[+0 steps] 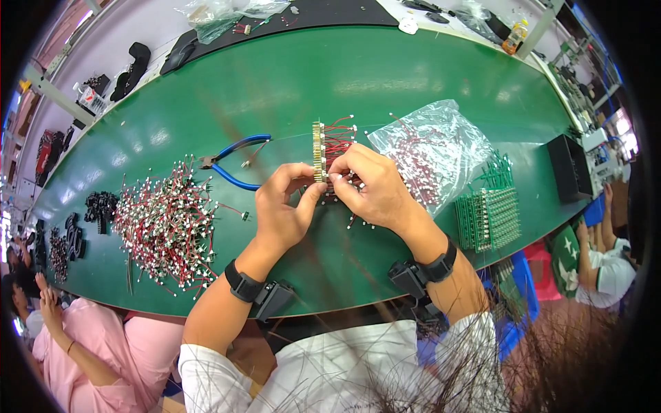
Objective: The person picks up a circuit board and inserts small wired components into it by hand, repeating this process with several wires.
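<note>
A narrow gold-edged circuit board strip (319, 148) stands upright in the picture above the table, with white connectors and red wires (337, 143) along its right side. Thumb and fingers of my left hand (284, 206) close on the strip's lower end. My right hand (374, 184) is closed in a pinch at the strip's right side, around a small white wire connector mostly covered by the fingertips. More red leads lie under the right hand. To the left rest blue-handled cutting pliers (241, 143) with open jaws, near a single loose lead (255, 155).
A large heap of red-wired connectors (169, 230) spreads at left, beside black parts (102, 206). At right lie a clear bag (447, 138) of leads, stacked green circuit boards (489, 217) and a black bin (569, 165). A person in pink (103, 351) sits close on my left.
</note>
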